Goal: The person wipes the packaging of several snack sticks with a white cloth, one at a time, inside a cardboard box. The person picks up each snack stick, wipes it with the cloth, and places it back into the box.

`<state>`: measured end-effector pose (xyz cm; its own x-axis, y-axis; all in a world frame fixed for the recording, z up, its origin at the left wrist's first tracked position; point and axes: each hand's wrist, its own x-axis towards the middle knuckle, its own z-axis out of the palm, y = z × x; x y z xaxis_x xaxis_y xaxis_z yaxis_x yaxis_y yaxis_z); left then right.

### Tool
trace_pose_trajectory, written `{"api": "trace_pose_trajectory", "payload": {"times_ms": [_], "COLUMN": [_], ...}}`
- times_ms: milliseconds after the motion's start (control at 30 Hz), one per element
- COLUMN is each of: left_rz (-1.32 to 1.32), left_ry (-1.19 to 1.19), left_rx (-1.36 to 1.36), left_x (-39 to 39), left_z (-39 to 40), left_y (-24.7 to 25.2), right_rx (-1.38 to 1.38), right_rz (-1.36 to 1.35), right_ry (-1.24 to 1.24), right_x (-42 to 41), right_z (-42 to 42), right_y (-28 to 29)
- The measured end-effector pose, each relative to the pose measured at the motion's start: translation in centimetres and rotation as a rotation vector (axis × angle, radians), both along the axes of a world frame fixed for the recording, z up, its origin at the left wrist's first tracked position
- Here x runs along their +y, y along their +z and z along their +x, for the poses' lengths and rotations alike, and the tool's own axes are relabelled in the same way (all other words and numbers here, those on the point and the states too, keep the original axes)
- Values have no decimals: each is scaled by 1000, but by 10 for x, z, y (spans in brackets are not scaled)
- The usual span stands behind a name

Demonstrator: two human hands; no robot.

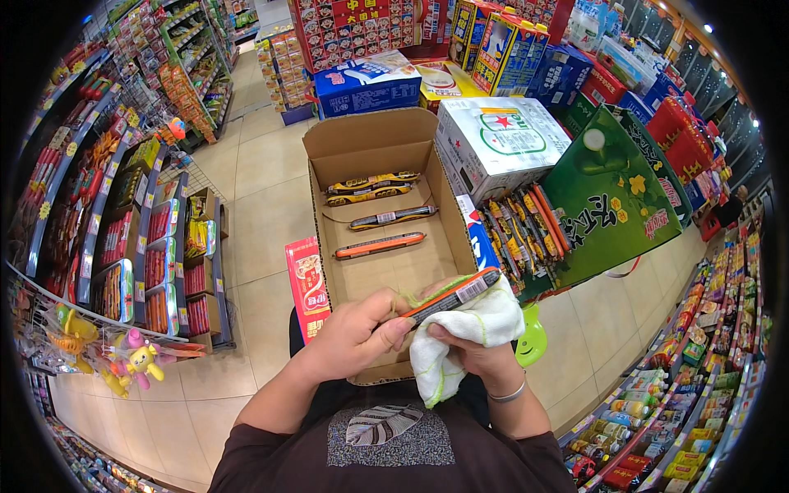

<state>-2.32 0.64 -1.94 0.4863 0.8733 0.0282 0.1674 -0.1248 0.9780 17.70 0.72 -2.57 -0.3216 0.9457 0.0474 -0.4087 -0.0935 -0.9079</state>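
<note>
My left hand (360, 336) grips one end of a packaged sausage stick (453, 299) in an orange and black wrapper, tilted up to the right. A white cloth with green edging (471, 326) is bunched in my right hand (478, 357) and wraps around the stick's far part. Both hands are over the near end of a cardboard box (394, 277) without a lid. Inside it lie two yellow-wrapped sausage sticks (372, 187) side by side, a dark-wrapped one (392, 217) and an orange-and-black one (380, 245), spaced apart.
Right of the box, several sausage sticks (524, 231) stand packed beside a green carton flap (616, 191). A white beer carton (502, 135) and stacked gift boxes (367, 83) border the far side. Shelves of snacks (117, 215) line the left, with drinks shelves (641, 407) on the right.
</note>
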Motion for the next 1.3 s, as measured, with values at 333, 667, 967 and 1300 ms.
{"api": "trace_pose_trajectory", "payload": {"times_ms": [333, 667, 967, 1300], "left_rz": [54, 121, 207, -90], "left_ry": [112, -55, -47, 147], "left_rx": [-165, 105, 167, -297], "left_x": [-1, 3, 2, 0], "left_z": [6, -7, -3, -2], "left_y": [-4, 2, 0, -3], "right_rx": [355, -151, 101, 313], "right_rz": [-121, 320, 79, 46], "right_ry": [-254, -101, -122, -365], "right_x": [0, 4, 0, -3], "right_z": [6, 6, 4, 2], "right_y": [-10, -7, -4, -5]}}
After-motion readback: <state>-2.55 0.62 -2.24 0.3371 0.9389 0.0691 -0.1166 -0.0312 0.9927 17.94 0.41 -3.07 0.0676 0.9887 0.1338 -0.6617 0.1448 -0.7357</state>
